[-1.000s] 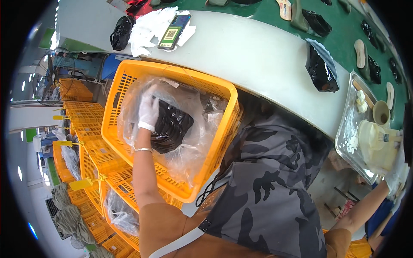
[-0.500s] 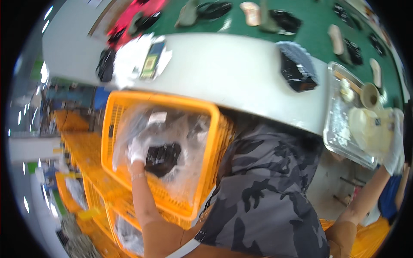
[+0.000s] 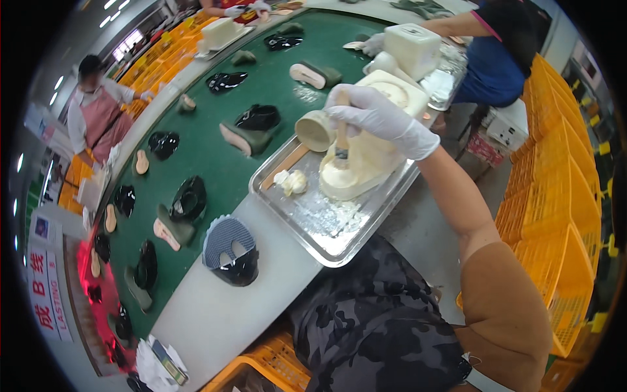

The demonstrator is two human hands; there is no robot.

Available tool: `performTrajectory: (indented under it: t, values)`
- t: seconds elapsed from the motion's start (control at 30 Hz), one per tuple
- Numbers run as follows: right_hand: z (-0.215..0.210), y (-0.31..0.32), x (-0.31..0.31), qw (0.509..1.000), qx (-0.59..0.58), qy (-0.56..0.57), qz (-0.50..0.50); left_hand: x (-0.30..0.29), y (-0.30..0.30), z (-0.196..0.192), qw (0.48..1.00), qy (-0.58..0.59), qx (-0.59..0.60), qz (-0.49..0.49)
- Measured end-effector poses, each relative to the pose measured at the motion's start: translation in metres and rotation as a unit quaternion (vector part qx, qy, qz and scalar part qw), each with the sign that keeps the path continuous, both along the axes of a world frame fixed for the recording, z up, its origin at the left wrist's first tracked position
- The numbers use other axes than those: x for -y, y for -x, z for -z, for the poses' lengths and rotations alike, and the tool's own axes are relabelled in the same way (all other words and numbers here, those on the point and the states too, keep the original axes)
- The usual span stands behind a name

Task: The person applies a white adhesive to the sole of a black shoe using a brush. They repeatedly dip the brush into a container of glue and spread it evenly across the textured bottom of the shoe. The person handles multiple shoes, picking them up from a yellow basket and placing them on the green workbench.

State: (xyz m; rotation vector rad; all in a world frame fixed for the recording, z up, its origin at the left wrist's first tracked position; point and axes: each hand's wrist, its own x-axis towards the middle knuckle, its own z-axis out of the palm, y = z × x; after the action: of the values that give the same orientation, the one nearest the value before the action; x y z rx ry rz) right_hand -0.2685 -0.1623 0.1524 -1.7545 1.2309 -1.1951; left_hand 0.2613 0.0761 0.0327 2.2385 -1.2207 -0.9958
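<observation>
In its white glove, my right hand (image 3: 382, 117) is closed round the handle of a brush (image 3: 341, 134). The brush points down, its bristles at the mouth of a cut-open cream plastic jug (image 3: 372, 166) with white stuff inside. That jug lies tilted in a metal tray (image 3: 292, 224) smeared with white residue. A beige cup (image 3: 313, 132) and a whitish crumpled lump (image 3: 291, 183) are also there. On the pale worktop (image 3: 261, 287), left of the tray, rests a glossy black shoe upper (image 3: 238, 268) with a blue-grey mesh part. My left hand is out of view.
Shoe lasts and black uppers lie along a green conveyor belt (image 3: 215, 140). A co-worker's gloved hand (image 3: 374, 44) is beside another white jug (image 3: 413, 49). Yellow crates (image 3: 555, 215) stack up at right; a yellow basket (image 3: 277, 359) sits below the worktop.
The view has swung to the right. My left hand, earlier in the yellow basket among plastic bags, has left the view. My right hand, earlier at the jug's side, now grips the brush above it.
</observation>
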Motion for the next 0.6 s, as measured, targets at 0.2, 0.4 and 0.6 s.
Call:
performTrajectory:
  t: [0.2,0.4,0.6]
  values:
    - [-0.001,-0.004,-0.005,0.999,0.029,-0.038,-0.011,-0.003,-0.003,-0.016,0.999,0.010,0.009,-0.037]
    - [-0.004,-0.002,-0.006,0.999,0.016,-0.041,-0.022,-0.034,-0.023,-0.040,0.991,0.037,-0.014,-0.125]
    - [0.002,0.001,0.001,1.000,-0.021,-0.001,-0.022,-0.136,-0.083,-0.082,0.946,0.115,-0.088,-0.291]
